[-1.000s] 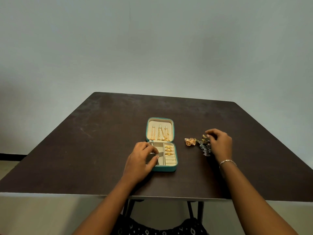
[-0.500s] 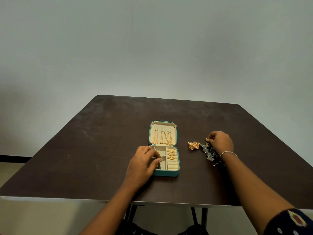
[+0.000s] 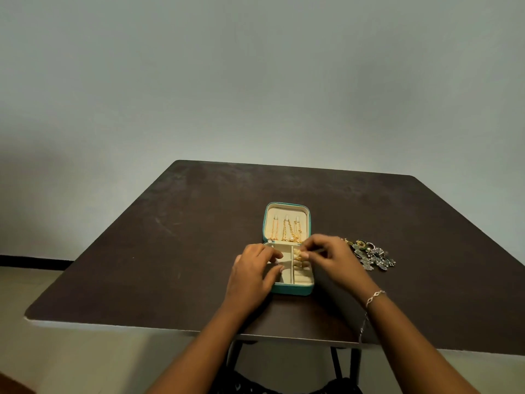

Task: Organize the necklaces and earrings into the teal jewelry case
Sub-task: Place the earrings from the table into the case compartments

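The teal jewelry case point(image 3: 289, 290) lies open at the middle of the table, its cream lid folded back. Gold necklaces point(image 3: 289, 230) hang on the hooks in the lid. My left hand point(image 3: 252, 275) grips the case's left side, with its fingers over the left compartment. My right hand point(image 3: 332, 258) reaches over the right compartment point(image 3: 302, 277), thumb and fingers pinched on a small gold earring point(image 3: 299, 255). More gold pieces sit in that compartment, partly hidden by my fingers. A heap of dark and silver earrings point(image 3: 372, 255) lies on the table just right of my right hand.
The dark brown table point(image 3: 170, 237) has its front edge close to my body and a plain wall behind it. A thin bracelet point(image 3: 375, 297) is on my right wrist. The table's metal legs show below the front edge.
My right hand has left the heap of earrings and moved left over the case's right compartment, pinching a gold earring. My left hand stays on the case. My view has tilted down a little.
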`<action>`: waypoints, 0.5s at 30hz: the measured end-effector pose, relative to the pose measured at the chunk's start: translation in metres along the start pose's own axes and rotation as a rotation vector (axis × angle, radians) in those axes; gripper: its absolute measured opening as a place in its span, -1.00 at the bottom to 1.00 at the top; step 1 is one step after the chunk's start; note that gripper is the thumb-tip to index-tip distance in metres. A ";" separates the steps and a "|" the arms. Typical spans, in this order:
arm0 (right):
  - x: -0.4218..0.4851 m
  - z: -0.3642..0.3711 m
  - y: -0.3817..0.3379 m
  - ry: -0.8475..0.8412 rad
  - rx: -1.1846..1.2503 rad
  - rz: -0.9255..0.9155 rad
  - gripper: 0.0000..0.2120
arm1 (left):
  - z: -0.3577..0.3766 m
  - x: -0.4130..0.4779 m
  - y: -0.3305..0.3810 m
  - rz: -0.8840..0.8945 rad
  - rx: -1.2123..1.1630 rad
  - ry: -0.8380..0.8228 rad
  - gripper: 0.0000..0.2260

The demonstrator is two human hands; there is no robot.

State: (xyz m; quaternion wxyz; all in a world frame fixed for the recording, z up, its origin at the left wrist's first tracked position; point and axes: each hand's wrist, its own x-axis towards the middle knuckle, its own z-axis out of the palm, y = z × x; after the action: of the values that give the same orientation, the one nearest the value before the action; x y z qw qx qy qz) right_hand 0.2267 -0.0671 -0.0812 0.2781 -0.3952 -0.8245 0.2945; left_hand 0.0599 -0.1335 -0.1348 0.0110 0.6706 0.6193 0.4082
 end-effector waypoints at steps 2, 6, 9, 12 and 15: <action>-0.001 0.013 -0.003 -0.060 -0.041 -0.028 -0.94 | 0.000 0.000 0.001 0.007 0.007 0.007 -0.80; -0.001 0.024 -0.006 -0.074 -0.068 -0.051 -0.89 | -0.002 0.001 0.002 0.024 0.029 0.030 -0.89; -0.005 0.027 -0.006 -0.025 -0.056 -0.080 -0.92 | -0.003 0.001 0.003 0.013 0.027 0.032 -0.96; -0.010 0.029 -0.005 0.037 -0.075 -0.125 -0.94 | -0.003 0.001 0.004 0.003 0.015 0.015 -0.98; -0.014 0.032 -0.003 0.069 -0.159 -0.177 -0.91 | -0.003 0.001 0.005 -0.001 0.010 0.004 -0.98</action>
State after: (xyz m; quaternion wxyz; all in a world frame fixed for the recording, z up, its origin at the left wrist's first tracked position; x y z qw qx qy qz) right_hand 0.2104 -0.0885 -0.1032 0.2990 -0.3514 -0.8669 0.1889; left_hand 0.0619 -0.1355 -0.1295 0.0067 0.6695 0.6219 0.4062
